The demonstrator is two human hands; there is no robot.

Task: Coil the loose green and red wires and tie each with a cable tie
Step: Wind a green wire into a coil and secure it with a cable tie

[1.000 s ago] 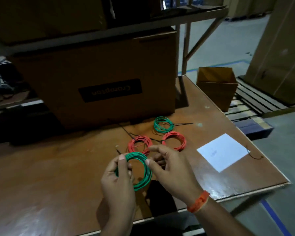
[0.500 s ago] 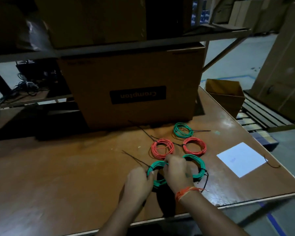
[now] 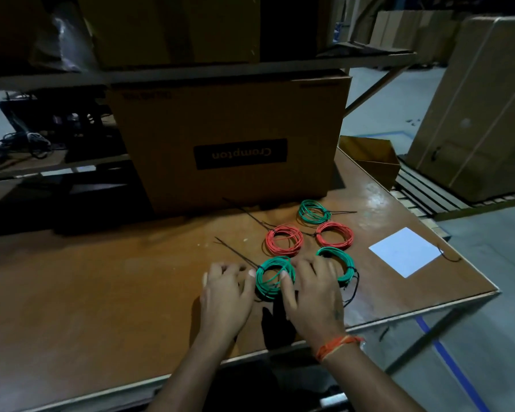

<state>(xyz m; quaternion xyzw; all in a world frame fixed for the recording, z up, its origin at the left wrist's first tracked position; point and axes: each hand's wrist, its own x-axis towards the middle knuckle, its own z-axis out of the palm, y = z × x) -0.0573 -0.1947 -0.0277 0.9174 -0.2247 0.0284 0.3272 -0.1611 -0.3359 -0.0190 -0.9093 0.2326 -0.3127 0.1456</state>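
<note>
Resting on the bench (image 3: 101,292), the nearest green coil (image 3: 273,278) lay between the left hand (image 3: 225,295) and right hand (image 3: 312,295), fingers spread and loosely touching its rim, gripping nothing. Its windings looked slack; a careless nudge might spring them or snag the long cable tie (image 3: 235,254) tail. The small open box (image 3: 372,162) beyond showed no contents.

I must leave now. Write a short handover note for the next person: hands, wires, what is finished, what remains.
Left hand: open, fingertips beside the near green coil on the table.
Right hand: open, thumb touching that coil, fingers over a second green coil.
Behind: two red coils and a third green coil.
Done: all five coiled, black ties visible.
Left: no loose wire in view; tie tails untrimmed.
</note>
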